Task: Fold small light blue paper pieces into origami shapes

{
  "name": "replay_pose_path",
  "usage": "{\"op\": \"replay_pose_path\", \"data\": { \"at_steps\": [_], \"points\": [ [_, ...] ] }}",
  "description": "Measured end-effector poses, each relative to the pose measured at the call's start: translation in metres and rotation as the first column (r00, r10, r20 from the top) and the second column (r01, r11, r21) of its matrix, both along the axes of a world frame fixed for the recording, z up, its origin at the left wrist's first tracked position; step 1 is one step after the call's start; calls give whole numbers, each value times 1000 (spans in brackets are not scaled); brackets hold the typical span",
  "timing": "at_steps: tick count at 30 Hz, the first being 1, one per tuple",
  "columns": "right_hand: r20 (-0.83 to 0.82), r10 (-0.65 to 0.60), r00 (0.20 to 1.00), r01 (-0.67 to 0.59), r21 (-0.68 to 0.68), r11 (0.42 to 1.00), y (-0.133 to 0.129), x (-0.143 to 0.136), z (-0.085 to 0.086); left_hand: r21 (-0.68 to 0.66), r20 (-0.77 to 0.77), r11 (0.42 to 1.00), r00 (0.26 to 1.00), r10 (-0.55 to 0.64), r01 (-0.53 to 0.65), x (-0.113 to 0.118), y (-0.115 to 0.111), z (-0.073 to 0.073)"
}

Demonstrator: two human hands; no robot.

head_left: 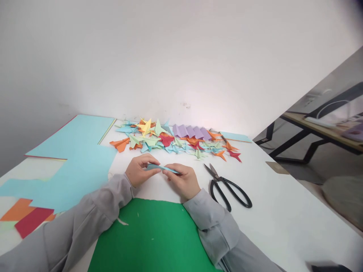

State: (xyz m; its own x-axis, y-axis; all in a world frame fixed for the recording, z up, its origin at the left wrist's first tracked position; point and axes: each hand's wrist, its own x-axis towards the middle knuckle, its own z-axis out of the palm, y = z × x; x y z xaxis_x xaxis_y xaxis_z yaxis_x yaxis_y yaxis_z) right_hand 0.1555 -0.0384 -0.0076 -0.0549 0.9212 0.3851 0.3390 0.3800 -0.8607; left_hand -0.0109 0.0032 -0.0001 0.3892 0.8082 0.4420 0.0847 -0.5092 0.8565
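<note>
Between my two hands is a narrow folded piece of light blue paper point(154, 166), held just above the white table. My left hand point(141, 170) pinches its left end between thumb and fingers. At the other end, my right hand point(183, 178) is closed on the same paper, and its fingers partly cover it. Beyond the hands lies a long heap of small folded paper planes point(150, 141) in orange, green, blue, yellow and red. A purple pleated paper strip point(191, 132) rests on that heap. To the right of my right hand, black-handled scissors point(219, 179) lie with their blades slightly apart.
A green sheet point(150, 234) lies in front of me under my forearms. Large light blue sheets point(82, 170) cover the left side, with red point(34, 221) and orange point(18, 209) pieces nearby. A white wall stands behind the table point(283, 211). Another table point(326, 130) is at right.
</note>
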Motion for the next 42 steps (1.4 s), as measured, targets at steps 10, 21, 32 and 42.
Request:
{"op": "replay_pose_path", "data": {
  "at_steps": [10, 21, 32, 42],
  "points": [
    [129, 51, 990, -62, 83, 995, 0, 2, 0, 25, -37, 997, 997, -68, 69, 0, -2, 3],
    [30, 107, 994, -106, -33, 994, -1, 2, -1, -3, -32, 991, 990, -136, 135, -3, 3, 1],
    [144, 39, 989, -44, 28, 999, -2, 1, 1, 29, -57, 996, 995, -78, 80, -1, -1, 3],
    [109, -21, 994, 15, 59, 998, -2, 0, -2, -78, 52, 996, 998, -27, 31, 1, 3, -1]
  ]
}}
